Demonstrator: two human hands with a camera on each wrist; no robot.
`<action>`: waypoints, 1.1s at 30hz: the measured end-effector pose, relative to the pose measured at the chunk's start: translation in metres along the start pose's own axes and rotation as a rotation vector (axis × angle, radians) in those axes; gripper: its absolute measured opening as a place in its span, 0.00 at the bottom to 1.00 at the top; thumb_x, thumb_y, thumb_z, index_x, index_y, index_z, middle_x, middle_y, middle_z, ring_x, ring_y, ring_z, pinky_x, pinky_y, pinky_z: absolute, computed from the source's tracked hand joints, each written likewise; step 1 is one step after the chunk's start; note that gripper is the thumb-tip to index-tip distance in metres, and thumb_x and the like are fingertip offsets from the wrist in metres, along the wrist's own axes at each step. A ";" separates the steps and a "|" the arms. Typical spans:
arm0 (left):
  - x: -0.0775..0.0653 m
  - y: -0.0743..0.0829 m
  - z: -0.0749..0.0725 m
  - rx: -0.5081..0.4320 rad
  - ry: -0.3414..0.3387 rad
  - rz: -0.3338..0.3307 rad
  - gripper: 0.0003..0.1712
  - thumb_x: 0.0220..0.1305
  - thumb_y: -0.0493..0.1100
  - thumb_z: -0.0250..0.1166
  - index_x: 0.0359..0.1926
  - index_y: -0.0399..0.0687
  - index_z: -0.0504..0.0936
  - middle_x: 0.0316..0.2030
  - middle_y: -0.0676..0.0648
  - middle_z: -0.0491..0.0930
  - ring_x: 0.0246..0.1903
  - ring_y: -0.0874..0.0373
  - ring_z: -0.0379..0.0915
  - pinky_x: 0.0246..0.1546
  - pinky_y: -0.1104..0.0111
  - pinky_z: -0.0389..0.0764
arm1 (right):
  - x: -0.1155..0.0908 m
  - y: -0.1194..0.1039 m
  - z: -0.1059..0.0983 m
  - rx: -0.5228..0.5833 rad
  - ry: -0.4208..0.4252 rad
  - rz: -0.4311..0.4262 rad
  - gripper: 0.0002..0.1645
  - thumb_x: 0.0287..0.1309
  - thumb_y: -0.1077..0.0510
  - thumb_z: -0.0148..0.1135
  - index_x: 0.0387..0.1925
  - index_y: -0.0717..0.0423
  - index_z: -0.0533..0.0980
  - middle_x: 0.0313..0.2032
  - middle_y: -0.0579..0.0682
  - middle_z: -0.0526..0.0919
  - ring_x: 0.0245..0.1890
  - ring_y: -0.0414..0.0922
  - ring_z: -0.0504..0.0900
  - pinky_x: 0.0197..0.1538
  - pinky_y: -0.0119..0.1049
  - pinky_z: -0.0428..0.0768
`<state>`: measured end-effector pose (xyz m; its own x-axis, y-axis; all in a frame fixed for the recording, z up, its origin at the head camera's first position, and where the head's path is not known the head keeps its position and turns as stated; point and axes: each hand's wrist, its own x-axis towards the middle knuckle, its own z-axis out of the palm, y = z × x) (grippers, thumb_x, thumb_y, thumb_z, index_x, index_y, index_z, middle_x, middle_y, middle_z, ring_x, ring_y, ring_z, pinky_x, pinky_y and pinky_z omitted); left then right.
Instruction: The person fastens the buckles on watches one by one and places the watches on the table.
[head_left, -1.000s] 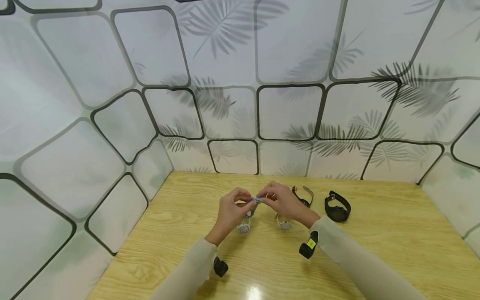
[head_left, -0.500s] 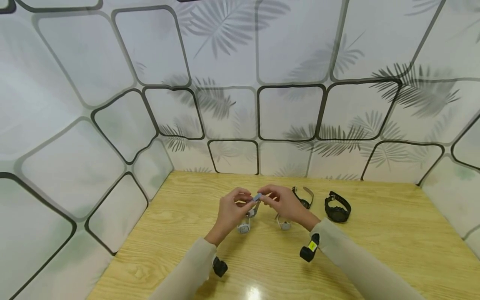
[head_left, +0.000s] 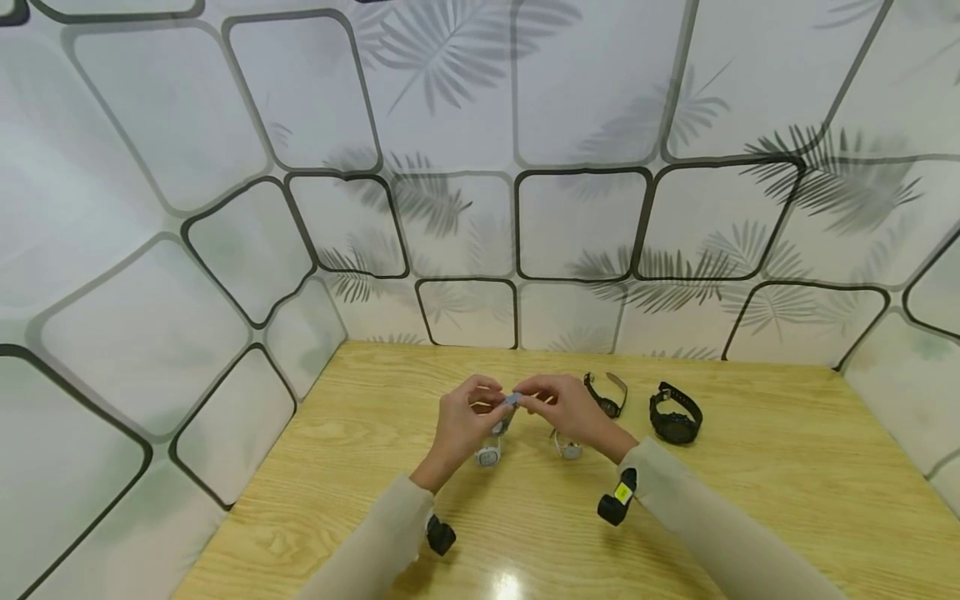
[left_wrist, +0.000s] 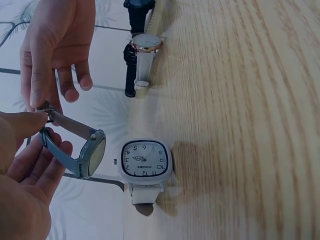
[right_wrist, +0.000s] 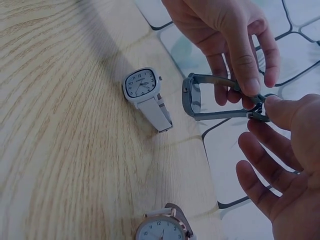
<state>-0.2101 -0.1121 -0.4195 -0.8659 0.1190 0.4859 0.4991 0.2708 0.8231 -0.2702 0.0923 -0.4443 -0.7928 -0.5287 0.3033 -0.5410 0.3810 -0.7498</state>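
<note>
A grey-blue wristwatch (left_wrist: 92, 156) hangs from the fingers of both hands, its strap bent into a loop with the buckle end at the fingertips. My left hand (head_left: 467, 422) pinches one part of the strap between thumb and fingers. Facing it, my right hand (head_left: 576, 410) pinches the strap by the buckle (right_wrist: 257, 107). The case hangs on the far side of the loop from the fingers, close over the table. Just below it in the head view stands a white square-faced watch (head_left: 487, 457); a white-strapped round watch (right_wrist: 161, 229) with a rose-gold rim is under the right hand.
Two black watches, a slim one (head_left: 611, 407) and a bulky one (head_left: 676, 427), stand on the wooden table (head_left: 757, 500) right of the hands. Patterned fabric walls (head_left: 465, 225) rise behind the table and at its sides.
The right hand dips slightly and the strap end between the fingertips changes its tilt, showing more blue half a second ago than now. The left hand and the watches on the table stay put.
</note>
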 end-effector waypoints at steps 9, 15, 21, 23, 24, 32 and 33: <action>0.001 0.000 -0.003 -0.041 -0.101 -0.044 0.19 0.58 0.19 0.70 0.50 0.28 0.77 0.43 0.27 0.84 0.44 0.31 0.83 0.47 0.42 0.83 | -0.003 0.001 -0.001 -0.004 0.023 0.009 0.15 0.73 0.53 0.63 0.54 0.53 0.85 0.45 0.46 0.88 0.39 0.55 0.88 0.39 0.35 0.85; 0.001 -0.003 -0.004 -0.032 -0.086 -0.001 0.19 0.58 0.20 0.70 0.50 0.30 0.78 0.42 0.28 0.85 0.41 0.32 0.84 0.46 0.49 0.86 | -0.003 0.002 -0.001 0.012 0.026 -0.005 0.14 0.72 0.53 0.63 0.54 0.52 0.85 0.45 0.46 0.88 0.38 0.55 0.88 0.39 0.35 0.85; 0.001 -0.004 -0.004 -0.034 -0.063 0.034 0.19 0.57 0.21 0.71 0.49 0.30 0.78 0.40 0.29 0.86 0.40 0.33 0.85 0.43 0.51 0.87 | -0.003 0.002 -0.001 0.025 0.024 -0.009 0.14 0.72 0.52 0.64 0.54 0.49 0.85 0.45 0.45 0.88 0.39 0.56 0.88 0.39 0.36 0.85; 0.001 -0.005 -0.004 -0.036 -0.058 0.038 0.20 0.57 0.21 0.71 0.49 0.30 0.78 0.40 0.29 0.85 0.39 0.32 0.85 0.43 0.51 0.87 | -0.003 0.001 -0.001 0.022 0.025 -0.005 0.14 0.72 0.52 0.64 0.54 0.49 0.85 0.45 0.45 0.88 0.39 0.55 0.88 0.39 0.36 0.85; 0.001 -0.006 -0.003 -0.037 -0.054 0.039 0.20 0.56 0.21 0.71 0.49 0.30 0.78 0.39 0.29 0.85 0.39 0.32 0.85 0.42 0.51 0.87 | -0.003 0.001 -0.001 0.021 0.026 -0.002 0.14 0.72 0.52 0.64 0.54 0.50 0.85 0.45 0.45 0.88 0.39 0.54 0.88 0.39 0.36 0.85; 0.002 -0.004 0.001 -0.042 -0.033 0.030 0.18 0.58 0.20 0.70 0.49 0.29 0.78 0.38 0.28 0.85 0.37 0.32 0.84 0.42 0.44 0.85 | -0.002 -0.001 0.000 -0.011 0.053 -0.003 0.13 0.71 0.52 0.65 0.52 0.49 0.86 0.45 0.43 0.88 0.38 0.42 0.86 0.39 0.35 0.85; 0.002 -0.004 0.001 -0.041 -0.033 0.027 0.18 0.58 0.20 0.70 0.49 0.29 0.78 0.38 0.28 0.85 0.37 0.32 0.84 0.42 0.43 0.85 | -0.002 -0.001 0.000 -0.013 0.055 -0.002 0.12 0.71 0.52 0.66 0.52 0.49 0.86 0.45 0.43 0.88 0.38 0.41 0.86 0.39 0.35 0.85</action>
<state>-0.2139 -0.1120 -0.4219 -0.8524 0.1571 0.4986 0.5226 0.2278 0.8216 -0.2676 0.0929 -0.4442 -0.8061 -0.4867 0.3368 -0.5456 0.3906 -0.7415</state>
